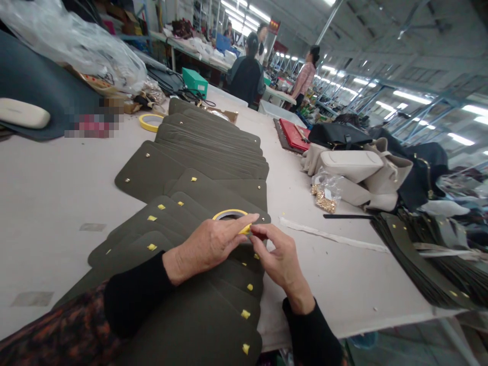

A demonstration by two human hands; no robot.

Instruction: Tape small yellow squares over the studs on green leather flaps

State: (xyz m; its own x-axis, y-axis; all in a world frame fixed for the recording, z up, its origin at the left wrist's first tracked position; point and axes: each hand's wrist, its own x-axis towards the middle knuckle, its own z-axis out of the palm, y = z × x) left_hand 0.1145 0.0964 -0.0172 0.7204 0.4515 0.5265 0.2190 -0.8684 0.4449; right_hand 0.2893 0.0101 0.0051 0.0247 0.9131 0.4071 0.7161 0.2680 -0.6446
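Observation:
Overlapping dark olive panels [183, 320] run up the table, several bearing small yellow tape pieces [246, 314]; farther panels show metal studs. Over them, my left hand [213, 241] holds a roll of yellow tape [231, 212], its fingers pressed along the near side of the ring. My right hand [280, 254] meets it at the roll's right edge, thumb and forefinger pinched together. Whatever lies between those fingertips is too small to make out.
Another yellow tape roll [151, 122] lies beyond the panels at left. Beige bags [351, 165], a bag of gold hardware [326, 195] and stacked dark strips [412, 259] are at right. People [247, 73] are in the background.

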